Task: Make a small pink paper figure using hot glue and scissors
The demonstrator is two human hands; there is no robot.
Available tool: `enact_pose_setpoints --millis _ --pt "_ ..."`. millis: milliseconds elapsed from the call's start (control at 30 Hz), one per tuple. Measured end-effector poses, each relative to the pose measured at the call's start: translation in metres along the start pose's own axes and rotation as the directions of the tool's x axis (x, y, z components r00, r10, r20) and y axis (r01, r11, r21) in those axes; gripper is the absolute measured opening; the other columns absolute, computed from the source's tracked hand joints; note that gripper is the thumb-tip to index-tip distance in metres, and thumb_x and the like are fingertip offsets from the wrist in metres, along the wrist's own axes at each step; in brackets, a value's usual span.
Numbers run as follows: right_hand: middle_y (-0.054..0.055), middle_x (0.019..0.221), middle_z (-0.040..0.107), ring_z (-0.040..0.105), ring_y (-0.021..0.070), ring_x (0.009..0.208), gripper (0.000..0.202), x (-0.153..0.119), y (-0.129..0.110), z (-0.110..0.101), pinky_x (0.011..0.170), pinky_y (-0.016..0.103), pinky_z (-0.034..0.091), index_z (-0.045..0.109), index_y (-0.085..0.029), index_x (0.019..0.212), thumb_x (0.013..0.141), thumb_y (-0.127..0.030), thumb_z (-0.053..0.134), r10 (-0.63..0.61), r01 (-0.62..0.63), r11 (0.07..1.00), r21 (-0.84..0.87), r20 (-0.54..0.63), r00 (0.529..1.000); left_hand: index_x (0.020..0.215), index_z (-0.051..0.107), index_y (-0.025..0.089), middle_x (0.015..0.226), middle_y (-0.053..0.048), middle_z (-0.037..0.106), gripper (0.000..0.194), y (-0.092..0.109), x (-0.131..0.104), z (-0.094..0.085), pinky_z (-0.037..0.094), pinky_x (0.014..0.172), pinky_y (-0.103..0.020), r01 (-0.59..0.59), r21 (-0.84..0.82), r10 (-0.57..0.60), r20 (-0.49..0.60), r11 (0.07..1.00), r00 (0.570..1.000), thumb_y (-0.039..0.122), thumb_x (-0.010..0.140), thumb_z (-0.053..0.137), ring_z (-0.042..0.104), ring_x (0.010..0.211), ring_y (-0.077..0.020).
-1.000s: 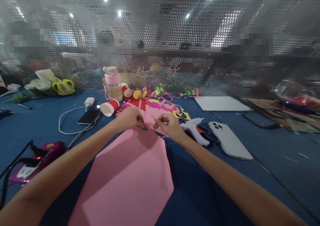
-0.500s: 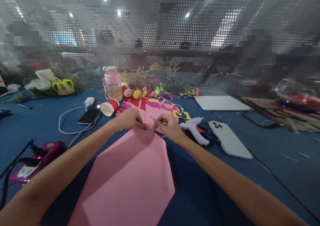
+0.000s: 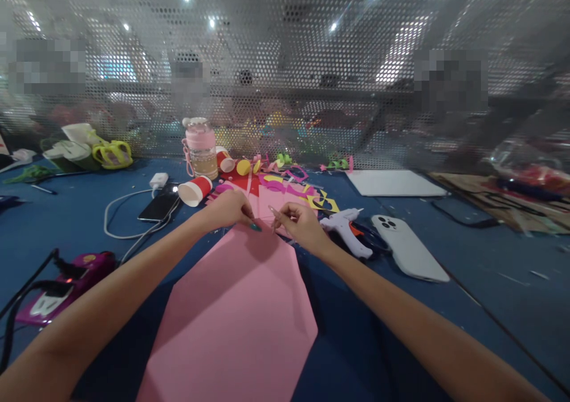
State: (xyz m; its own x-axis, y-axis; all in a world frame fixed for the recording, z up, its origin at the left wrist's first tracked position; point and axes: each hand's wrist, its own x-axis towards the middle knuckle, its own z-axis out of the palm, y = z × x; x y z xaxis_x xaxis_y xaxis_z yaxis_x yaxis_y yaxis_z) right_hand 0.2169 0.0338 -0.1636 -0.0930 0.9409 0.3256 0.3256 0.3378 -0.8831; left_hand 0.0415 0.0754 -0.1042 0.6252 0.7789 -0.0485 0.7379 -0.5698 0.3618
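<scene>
- One purple power strip (image 3: pixel 91 265) at nine o'clock from the pink sheet's middle, two black plugs in it, perhaps set aside to keep cords off the work.
- One black phone (image 3: pixel 155 208) at ten, beside one white charger (image 3: pixel 159 180) and its looping cable.
- Two red-and-white cups (image 3: pixel 196 192) lying on their sides around eleven, next to one upright pink-lidded bottle (image 3: pixel 201 149).
- One left hand (image 3: pixel 231 209) at twelve; its grip is closed in a pinch, seemingly on the sheet's far edge, likely to steady it. A green spot shows at the fingertips; nail or scrap, I cannot tell.
- One pink sheet (image 3: pixel 236 295), at six o'clock in the view, running from the hands toward the wearer.
- Paper scraps (image 3: pixel 294 188), too many to count, just past the hands.
- One right hand (image 3: pixel 303 227) toward one; fingers bent, tips near the same edge. Whether its grip has hold of anything, I cannot tell.
- One white glue gun (image 3: pixel 345 230) at two, within easy reach.
- One white phone (image 3: pixel 409 247) nearer three, flat on the blue worktop (image 3: pixel 490 271), cameras up.
</scene>
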Motion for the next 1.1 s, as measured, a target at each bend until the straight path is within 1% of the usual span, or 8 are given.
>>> enact_pose_setpoints --millis 233,500,600,700,800,867,967,1100 --pt "0.005 0.059 0.064 0.060 0.0154 0.056 0.037 0.0012 0.0028 -0.0007 0.057 0.027 0.045 0.051 -0.018 0.060 0.071 -0.053 0.056 0.001 -0.002 1.000 0.029 0.017 1.000 0.066 0.071 0.016 0.058 0.000 0.065 0.019 -0.0046 0.0008 0.0036 0.032 0.051 -0.018 0.019 -0.025 -0.020 -0.036 1.000 0.999 0.032 0.057 0.069 0.053 0.055 -0.0101" --pt "0.005 0.059 0.064 0.060 0.0152 0.056 0.039 0.0023 0.0046 -0.0009 0.057 0.027 0.044 0.051 -0.018 0.060 0.069 -0.056 0.056 -0.010 0.010 1.000 0.018 0.004 1.000 0.065 0.070 0.013 0.059 -0.002 0.065 0.030 -0.0029 0.0005 0.0047 0.033 0.051 -0.019 0.028 -0.023 -0.028 -0.026 0.999 0.999 0.039 0.051 0.072 0.053 0.054 -0.0107" --pt "0.004 0.058 0.063 0.059 0.0147 0.055 0.039 0.0025 0.0045 -0.0004 0.054 0.026 0.044 0.051 -0.019 0.060 0.068 -0.056 0.056 -0.017 0.017 1.000 0.006 -0.023 1.000 0.064 0.070 0.013 0.058 -0.002 0.065 0.026 -0.0012 -0.0003 0.0041 0.033 0.051 -0.020 0.042 -0.028 -0.044 -0.051 0.999 0.998 0.036 0.052 0.072 0.053 0.055 -0.0108" --pt "0.000 0.048 0.058 0.054 0.0125 0.046 0.041 0.0021 0.0028 0.0008 0.049 0.024 0.042 0.048 -0.020 0.054 0.067 -0.058 0.056 0.007 -0.007 1.000 0.002 -0.042 0.999 0.062 0.069 0.015 0.056 0.000 0.063 0.022 -0.0002 -0.0005 0.0047 0.033 0.050 -0.020 0.043 -0.024 -0.045 -0.083 0.999 0.996 0.035 0.053 0.070 0.052 0.054 -0.0103" --pt "-0.002 0.038 0.049 0.045 0.0094 0.034 0.047 0.0020 0.0014 0.0021 0.040 0.023 0.038 0.044 -0.020 0.045 0.066 -0.061 0.054 0.069 -0.068 0.995 0.073 -0.010 0.998 0.060 0.069 0.015 0.055 0.001 0.062 0.018 0.0004 -0.0005 0.0063 0.032 0.049 -0.019 0.032 -0.034 -0.035 -0.094 0.999 0.995 0.032 0.055 0.069 0.050 0.051 -0.0092" --pt "-0.004 0.037 0.047 0.041 0.0084 0.030 0.048 0.0023 0.0011 0.0022 0.037 0.023 0.036 0.043 -0.020 0.045 0.065 -0.062 0.054 0.089 -0.087 0.988 0.126 -0.010 0.996 0.061 0.069 0.014 0.054 0.000 0.062 0.017 0.0008 -0.0005 0.0070 0.031 0.048 -0.019 0.018 -0.060 -0.023 -0.087 0.998 0.996 0.031 0.056 0.068 0.049 0.050 -0.0086" --pt "-0.003 0.040 0.049 0.043 0.0087 0.032 0.047 0.0030 0.0007 0.0013 0.037 0.023 0.037 0.044 -0.020 0.048 0.064 -0.062 0.055 0.085 -0.080 0.985 0.151 -0.023 0.996 0.064 0.070 0.013 0.051 0.000 0.060 0.019 0.0018 -0.0005 0.0066 0.029 0.045 -0.019 0.021 -0.100 -0.026 -0.052 0.995 0.998 0.031 0.061 0.065 0.047 0.048 -0.0079" --pt "-0.001 0.043 0.053 0.049 0.0106 0.038 0.045 0.0028 -0.0014 -0.0001 0.043 0.024 0.041 0.047 -0.020 0.048 0.062 -0.062 0.058 0.071 -0.063 0.989 0.135 -0.051 0.996 0.067 0.071 0.012 0.048 0.001 0.057 0.020 0.0032 -0.0006 0.0049 0.026 0.044 -0.019 0.013 -0.084 -0.017 -0.042 0.996 0.999 0.028 0.066 0.059 0.043 0.046 -0.0072"
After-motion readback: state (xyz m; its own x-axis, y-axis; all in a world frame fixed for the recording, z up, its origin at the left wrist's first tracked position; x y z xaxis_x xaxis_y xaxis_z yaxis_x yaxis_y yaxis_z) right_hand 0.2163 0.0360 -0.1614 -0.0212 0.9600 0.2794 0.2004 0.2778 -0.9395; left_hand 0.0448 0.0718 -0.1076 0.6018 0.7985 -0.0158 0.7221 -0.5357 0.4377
